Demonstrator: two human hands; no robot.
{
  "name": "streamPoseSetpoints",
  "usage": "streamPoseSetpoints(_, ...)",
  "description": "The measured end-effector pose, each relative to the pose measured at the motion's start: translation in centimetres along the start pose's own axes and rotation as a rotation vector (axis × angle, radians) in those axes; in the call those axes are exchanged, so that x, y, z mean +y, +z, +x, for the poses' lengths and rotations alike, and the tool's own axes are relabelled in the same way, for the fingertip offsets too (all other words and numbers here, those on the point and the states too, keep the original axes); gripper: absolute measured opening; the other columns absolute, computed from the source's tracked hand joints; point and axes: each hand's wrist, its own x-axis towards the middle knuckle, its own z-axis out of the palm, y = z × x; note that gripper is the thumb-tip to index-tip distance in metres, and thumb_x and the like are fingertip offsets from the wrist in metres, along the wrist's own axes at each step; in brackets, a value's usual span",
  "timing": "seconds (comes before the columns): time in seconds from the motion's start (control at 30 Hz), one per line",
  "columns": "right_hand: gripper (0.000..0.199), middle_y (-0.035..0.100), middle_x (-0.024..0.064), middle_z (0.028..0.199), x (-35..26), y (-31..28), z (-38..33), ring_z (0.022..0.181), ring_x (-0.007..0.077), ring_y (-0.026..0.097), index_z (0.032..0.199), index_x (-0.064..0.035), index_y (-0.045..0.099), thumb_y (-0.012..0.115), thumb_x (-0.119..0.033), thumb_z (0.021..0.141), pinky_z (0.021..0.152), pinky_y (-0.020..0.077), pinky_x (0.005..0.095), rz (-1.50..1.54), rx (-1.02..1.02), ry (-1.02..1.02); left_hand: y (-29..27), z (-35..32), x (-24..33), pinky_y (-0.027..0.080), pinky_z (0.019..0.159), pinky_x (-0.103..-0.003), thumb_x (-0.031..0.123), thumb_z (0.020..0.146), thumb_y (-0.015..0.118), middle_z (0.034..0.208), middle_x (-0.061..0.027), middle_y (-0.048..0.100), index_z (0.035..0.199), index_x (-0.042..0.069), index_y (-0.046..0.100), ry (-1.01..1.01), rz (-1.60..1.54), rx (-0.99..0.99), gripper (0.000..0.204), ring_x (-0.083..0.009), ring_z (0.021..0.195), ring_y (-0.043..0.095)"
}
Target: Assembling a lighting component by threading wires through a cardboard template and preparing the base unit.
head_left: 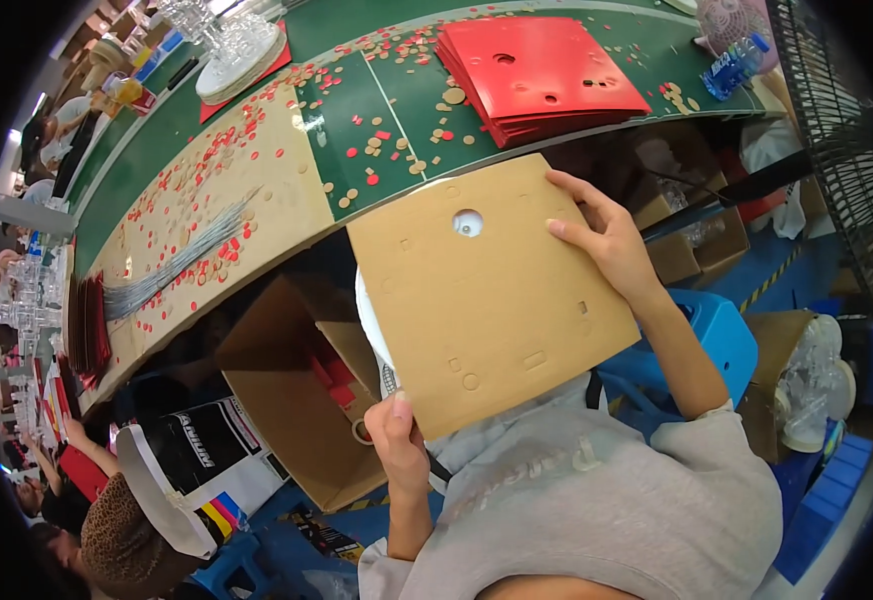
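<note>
Brown card panel [492, 290] in hand, as I see it on my remote feed from the head camera. The panel is held tilted in front of the person's torso, just off the near edge of the green bench [642, 35]. The left hand [397, 445] pinches its lower left corner; the right hand [612, 240] grips the upper right edge, thumb on the face. I judge the clearing of cut-outs to be partly done: the large round hole [468, 222] is through, while the lower circle outline [472, 381] and the rectangular outline [535, 358] appear filled. The small square slot [584, 308] looks darker, but at this scale I cannot tell whether it is fully out. Loose red and brown pieces litter the bench, around the stack of red panels [557, 70] near the far side. As for room, the bench rim lies close behind the panel's top edge; a cardboard box [282, 360] stands below to the left, a blue stool [727, 335] beside the right forearm. The freest space I find is upward, above the panel.
</note>
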Motion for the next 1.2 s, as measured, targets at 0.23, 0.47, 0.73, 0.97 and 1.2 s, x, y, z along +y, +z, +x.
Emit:
streamPoseSetpoints(0.23,0.054,0.051,0.0058,0.137,0.0,1.7,-0.4,0.120,0.0151,0.056,0.143,-0.0010,0.054,0.070,-0.009,0.092,0.094,0.0502,0.0276,-0.135,0.002,-0.064,-0.3,-0.6,0.1,0.028,0.051,-0.026,0.024,0.093,0.063,0.065,0.0005,0.052,0.073,0.002,0.058,-0.006,-0.004,0.027,0.030,-0.0071,0.056,0.042)
streamPoseSetpoints(0.47,0.057,0.053,0.0072,0.137,0.6,2.1,0.5,0.119,0.0157,0.058,0.146,-0.0039,0.054,0.072,-0.012,0.092,0.089,0.0528,0.0266,-0.205,0.034,-0.155,-0.3,0.1,0.5,0.036,0.046,-0.023,0.016,0.090,0.067,0.066,-0.0049,0.058,0.086,-0.001,0.064,-0.034,-0.041,0.079,0.018,-0.0085,0.048,0.045)
streamPoseSetpoints(0.73,0.059,0.055,0.0097,0.139,0.2,1.7,0.6,0.116,0.0177,0.061,0.146,-0.0076,0.055,0.074,-0.018,0.091,0.089,0.0530,0.0290,-0.174,-0.011,-0.113,-0.4,0.3,0.8,0.032,0.046,-0.019,0.013,0.086,0.071,0.065,-0.0029,0.060,0.081,-0.004,0.068,-0.007,-0.001,-0.029,0.018,-0.0053,0.047,0.043)
streamPoseSetpoints(0.97,0.064,0.053,0.0105,0.144,0.8,1.2,0.3,0.122,0.0193,0.058,0.147,-0.0082,0.054,0.076,-0.016,0.088,0.098,0.0490,0.0315,-0.081,-0.066,-0.102,-0.2,-0.2,1.2,0.029,0.046,-0.020,0.013,0.084,0.071,0.068,-0.0039,0.063,0.084,-0.005,0.068,-0.054,0.015,-0.007,0.019,-0.0045,0.048,0.044)
streamPoseSetpoints(1.2,0.067,0.053,0.0092,0.143,0.1,1.8,-0.2,0.127,0.0197,0.055,0.148,-0.0056,0.053,0.077,-0.012,0.085,0.098,0.0503,0.0312,-0.098,-0.029,-0.153,-0.7,1.1,2.7,0.036,0.049,-0.021,0.020,0.088,0.071,0.073,-0.0073,0.065,0.089,-0.007,0.068,-0.166,0.103,0.005,0.027,-0.0076,0.054,0.053)
